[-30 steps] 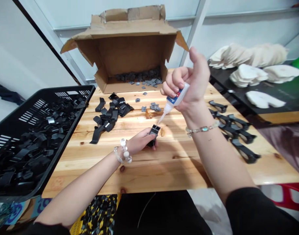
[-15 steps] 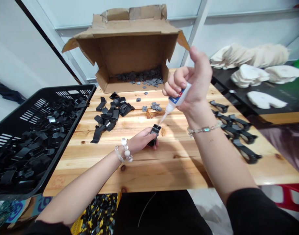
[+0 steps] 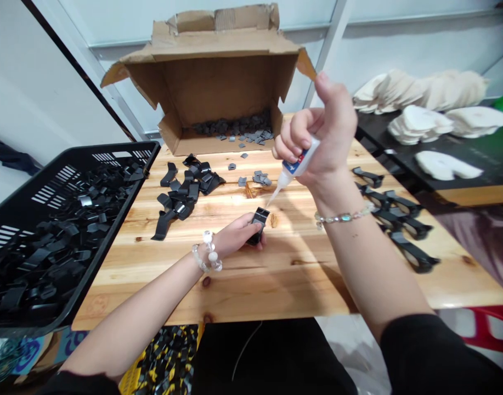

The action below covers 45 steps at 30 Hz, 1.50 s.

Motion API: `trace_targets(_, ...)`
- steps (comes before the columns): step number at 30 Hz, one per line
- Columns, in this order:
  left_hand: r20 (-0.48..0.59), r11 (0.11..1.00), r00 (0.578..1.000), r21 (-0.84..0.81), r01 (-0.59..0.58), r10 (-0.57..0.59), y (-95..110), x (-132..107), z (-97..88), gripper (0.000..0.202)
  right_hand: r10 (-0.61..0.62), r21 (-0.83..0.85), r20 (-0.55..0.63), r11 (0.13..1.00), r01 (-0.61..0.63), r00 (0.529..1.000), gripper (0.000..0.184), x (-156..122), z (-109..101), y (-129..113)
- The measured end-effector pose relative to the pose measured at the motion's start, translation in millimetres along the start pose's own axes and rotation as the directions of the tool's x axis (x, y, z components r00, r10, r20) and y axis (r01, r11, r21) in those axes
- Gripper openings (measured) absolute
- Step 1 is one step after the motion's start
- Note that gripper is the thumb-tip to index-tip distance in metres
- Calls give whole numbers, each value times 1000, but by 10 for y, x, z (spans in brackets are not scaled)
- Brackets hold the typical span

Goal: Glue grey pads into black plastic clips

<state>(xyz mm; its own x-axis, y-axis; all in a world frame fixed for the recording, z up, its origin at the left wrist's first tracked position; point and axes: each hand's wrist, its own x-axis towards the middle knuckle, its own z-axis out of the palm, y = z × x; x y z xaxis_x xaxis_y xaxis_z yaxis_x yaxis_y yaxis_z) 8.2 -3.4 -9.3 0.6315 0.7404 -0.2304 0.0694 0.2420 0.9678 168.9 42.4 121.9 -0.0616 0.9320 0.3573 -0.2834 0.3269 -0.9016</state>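
The small black plastic clip near the middle of the wooden table is mostly covered by the fingers of the left hand, so only its upper end shows. The white glue bottle with a blue and red label is largely wrapped by the right hand, its print too small to read. The black slotted plastic crate at the table's left edge is cut off by the picture's left side.
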Motion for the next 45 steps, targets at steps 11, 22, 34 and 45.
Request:
trace_targets(11,-8,1000,1000,-23,15,-15,-10,8,3,18,27,101,117,994,-39,993,67,-7,46,80)
trace_targets(22,-16,999,999,-40,29,-30,-25,9,-2,22,-42,141,25,989,38,999,77,25,39,45)
trace_targets(34,-29,998,999,-48,36,-38,-18,14,4,23,27,124,143,991,-45,989,72,-8,51,50)
trace_targets(45,-26,998,999,-51,33,-35,-20,11,6,21,-46,101,46,994,41,998,73,12,11,30)
